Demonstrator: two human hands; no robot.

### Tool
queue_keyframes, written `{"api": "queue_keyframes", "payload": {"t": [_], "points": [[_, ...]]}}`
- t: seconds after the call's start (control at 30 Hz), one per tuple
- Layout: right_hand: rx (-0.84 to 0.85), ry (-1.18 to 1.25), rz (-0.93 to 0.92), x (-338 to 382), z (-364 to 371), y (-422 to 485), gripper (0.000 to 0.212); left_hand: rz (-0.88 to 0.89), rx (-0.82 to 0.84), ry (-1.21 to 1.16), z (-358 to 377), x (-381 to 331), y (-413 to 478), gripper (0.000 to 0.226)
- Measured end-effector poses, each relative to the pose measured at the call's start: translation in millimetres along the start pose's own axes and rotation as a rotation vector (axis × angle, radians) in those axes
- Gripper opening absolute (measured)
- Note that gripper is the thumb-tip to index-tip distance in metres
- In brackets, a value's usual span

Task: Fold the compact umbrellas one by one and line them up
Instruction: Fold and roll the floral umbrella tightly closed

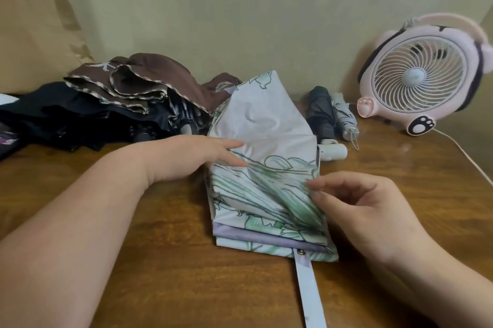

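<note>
A brown wooden worktop [160, 261] fills the lower part of the view and runs back to a pale wall. At the far left a tan paper bag [34, 39] stands against that wall. In front of it, a brown umbrella [149, 79] with a pale trimmed edge lies crumpled on top of a black umbrella [66, 116], both unfolded.

The floral umbrella [266, 124], white with green line drawings, lies in the middle of the worktop. Its canopy is stacked in flat pleats, with one panel standing up at the back. A pink fan [418, 76] with paw-print feet sits at the far right, and its cable [464, 151] trails along the worktop.

The left grip [197, 157] reaches in from the left and presses on the canopy with its fingers straight. The right grip [368, 210] has curled fingers and pinches a fold at the canopy's right edge between thumb and forefinger.

Behind the floral umbrella, a dark folded umbrella [321, 111] and a striped folded umbrella [344, 116] lie side by side, touching. The white handle [333, 151] pokes out just right of the floral canopy. A pale strap [309, 293] with a metal snap [301, 252] hangs toward the near edge.
</note>
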State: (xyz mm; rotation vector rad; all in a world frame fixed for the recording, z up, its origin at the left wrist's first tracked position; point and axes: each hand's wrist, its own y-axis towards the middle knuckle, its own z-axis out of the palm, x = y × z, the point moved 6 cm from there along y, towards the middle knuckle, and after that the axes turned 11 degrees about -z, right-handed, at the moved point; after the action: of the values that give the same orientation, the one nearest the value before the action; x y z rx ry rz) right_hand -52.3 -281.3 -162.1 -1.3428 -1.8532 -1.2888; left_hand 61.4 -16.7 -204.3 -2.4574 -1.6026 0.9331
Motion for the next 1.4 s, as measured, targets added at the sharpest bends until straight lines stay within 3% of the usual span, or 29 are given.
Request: {"api": "queue_keyframes", "payload": {"t": [0.1, 0.2, 0.27, 0.43, 0.5, 0.63, 0.87, 0.93, 1.0, 1.1, 1.17, 1.27, 1.4], "points": [[0.129, -0.254, 0.18, -13.9, -0.6, 6.3, 0.021, 0.01, -0.196, 0.015, -9.7, -25.3, -5.2, 0.029], [0.307, -0.406, 0.247, -15.4, 3.0, 8.8, 0.021, -0.017, -0.314, 0.002, -12.9, -47.1, -17.4, 0.039], [0.282, -0.518, 0.148, -5.3, -1.8, 17.2, 0.019, -0.029, -0.275, 0.009, -8.9, -54.3, -19.5, 0.033], [-0.007, -0.623, -0.255, 51.3, -0.1, 64.2, 0.019, -0.034, -0.293, 0.023, -10.9, -58.0, -21.7, 0.033], [0.052, -0.636, -0.314, 52.5, 26.4, 91.4, 0.031, -0.032, -0.285, 0.042, -9.4, -56.9, -19.8, 0.033], [0.334, -0.849, -0.35, 1.7, 79.4, 121.0, 0.06, -0.029, -0.258, 0.0, -10.2, -53.9, -23.0, 0.025], [0.316, -0.965, -0.421, -36.7, 74.4, 107.4, 0.065, -0.053, -0.208, 0.04, -12.0, -55.9, -28.1, 0.027], [0.317, -0.956, -0.424, -39.1, 75.7, 108.2, 0.068, -0.048, -0.287, 0.007, -19.4, -58.5, -33.4, 0.023], [0.306, -0.94, -0.431, -39.5, 76.5, 108.6, 0.068, -0.05, -0.475, -0.065, -34.9, -60.8, -43.5, 0.016], [0.292, -0.932, -0.452, -37.2, 76.8, 106.0, 0.065, -0.131, -0.702, -0.358, -63.4, -53.9, -66.7, 0.029], [0.28, -0.931, -0.46, -37.1, 76.1, 104.3, 0.064, -0.252, -0.589, -0.444, -64.5, -52.6, -75.2, 0.037], [0.275, -0.925, -0.461, -38.3, 75.7, 104.2, 0.064, -0.397, -0.348, -0.344, -31.6, -52.7, -82.8, 0.038], [0.273, -0.92, -0.446, -41.0, 74.9, 103.8, 0.066, -0.374, -0.276, -0.758, 20.9, -52.9, -82.9, 0.022]]}}
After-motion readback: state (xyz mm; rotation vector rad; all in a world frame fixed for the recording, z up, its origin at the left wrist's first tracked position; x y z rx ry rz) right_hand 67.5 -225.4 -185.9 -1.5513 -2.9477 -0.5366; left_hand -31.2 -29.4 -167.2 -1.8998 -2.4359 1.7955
